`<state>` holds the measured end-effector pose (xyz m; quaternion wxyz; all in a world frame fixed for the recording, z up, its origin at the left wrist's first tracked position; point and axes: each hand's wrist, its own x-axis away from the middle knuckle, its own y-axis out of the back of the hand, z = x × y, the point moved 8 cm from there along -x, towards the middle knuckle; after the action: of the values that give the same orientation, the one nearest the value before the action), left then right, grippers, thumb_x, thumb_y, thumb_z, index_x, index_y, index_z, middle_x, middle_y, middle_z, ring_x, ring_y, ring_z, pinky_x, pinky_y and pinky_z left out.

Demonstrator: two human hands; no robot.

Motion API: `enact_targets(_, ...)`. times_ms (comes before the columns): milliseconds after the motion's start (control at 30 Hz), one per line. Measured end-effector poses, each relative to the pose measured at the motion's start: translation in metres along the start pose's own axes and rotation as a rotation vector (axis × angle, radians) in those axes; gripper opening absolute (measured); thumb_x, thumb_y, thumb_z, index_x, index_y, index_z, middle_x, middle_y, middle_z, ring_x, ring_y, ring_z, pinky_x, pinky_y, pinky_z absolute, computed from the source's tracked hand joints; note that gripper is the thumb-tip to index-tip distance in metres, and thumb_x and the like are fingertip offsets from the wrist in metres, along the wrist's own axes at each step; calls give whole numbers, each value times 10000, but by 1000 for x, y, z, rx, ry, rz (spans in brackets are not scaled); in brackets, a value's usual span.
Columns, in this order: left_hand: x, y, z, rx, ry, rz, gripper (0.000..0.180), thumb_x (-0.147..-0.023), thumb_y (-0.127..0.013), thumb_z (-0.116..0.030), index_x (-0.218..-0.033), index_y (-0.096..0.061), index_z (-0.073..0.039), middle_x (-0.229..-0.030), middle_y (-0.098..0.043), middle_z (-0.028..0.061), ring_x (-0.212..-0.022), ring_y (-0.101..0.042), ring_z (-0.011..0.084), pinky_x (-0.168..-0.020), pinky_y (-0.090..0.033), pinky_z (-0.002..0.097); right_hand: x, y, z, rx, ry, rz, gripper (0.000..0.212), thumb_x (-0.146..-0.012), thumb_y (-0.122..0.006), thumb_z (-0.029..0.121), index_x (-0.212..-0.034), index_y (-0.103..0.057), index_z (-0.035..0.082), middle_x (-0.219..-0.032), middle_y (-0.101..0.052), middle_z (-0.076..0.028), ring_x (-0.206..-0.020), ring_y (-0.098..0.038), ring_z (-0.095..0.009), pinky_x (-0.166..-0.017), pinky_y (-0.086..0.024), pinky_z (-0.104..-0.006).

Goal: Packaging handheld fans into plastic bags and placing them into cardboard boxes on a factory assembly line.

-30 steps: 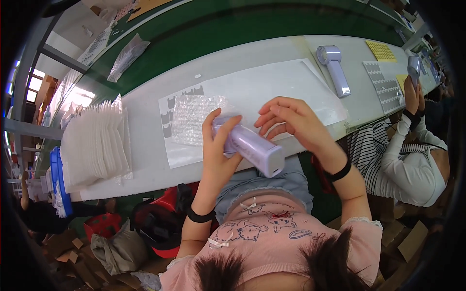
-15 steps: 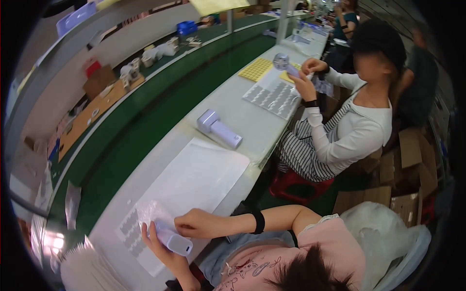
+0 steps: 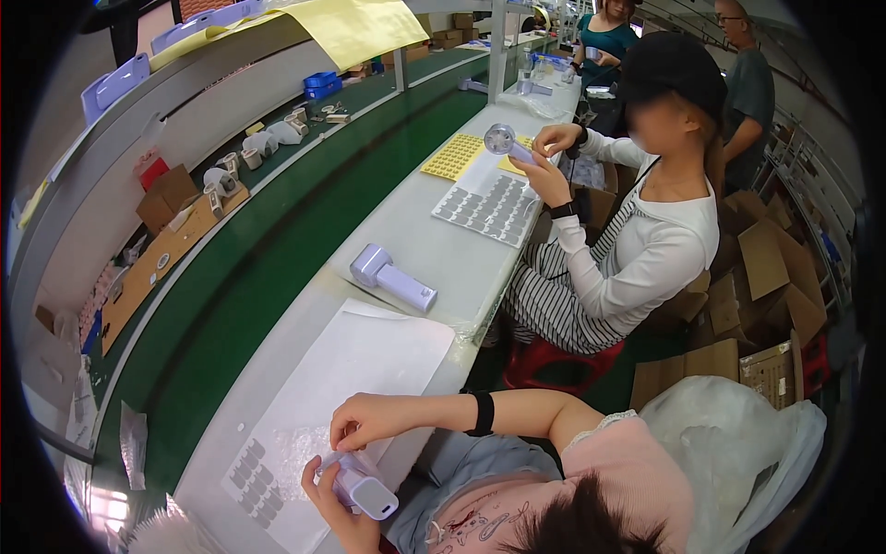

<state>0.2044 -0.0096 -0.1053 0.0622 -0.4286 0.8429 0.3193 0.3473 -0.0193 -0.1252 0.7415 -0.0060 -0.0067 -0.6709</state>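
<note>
Lilac fan (image 3: 369, 491) stays held by left fingers (image 3: 314, 478), while right fingers (image 3: 347, 435), spread earlier, now bunch narrowly beside it.

The device (image 3: 365, 487) is pale purple and smooth, with one rounded end which carries a flat greyish face and a small dark slot. It rests tilted in the left hand (image 3: 335, 511), this end turned to the lower right. Its other end is partly hidden beneath the right hand (image 3: 367, 420).
</note>
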Motion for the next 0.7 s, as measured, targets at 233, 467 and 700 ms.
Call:
enact_targets(233,4,-8,-11,110,-36,114,520,-545,-698,-79,-1042,-544,-69,-1331,-300,200,-1155,-423,314,-867,-411,350,2,-11,-1,125,-122,196,119,-784,-580,97,-759,-597,-18,-654,-573,-53,-613,-546,-104,-556,-432,-227)
enact_targets(467,6,-13,0,172,98,163,513,-547,-692,-48,-1045,-570,-64,-1342,-298,186,-1105,-475,263,-858,-426,326,4,-10,-1,-145,-42,18,134,-787,-574,106,-727,-557,-12,-617,-539,-36,-539,-477,-93,-493,-388,-237)
enact_targets(700,2,-25,1,179,130,229,551,-553,-671,-68,-1093,-559,-67,-1315,-335,172,-1123,-449,296,-885,-396,348,10,-15,13,-337,-49,-4,119,-817,-552,109,-770,-526,3,-662,-538,-31,-582,-471,-86,-530,-388,-229)
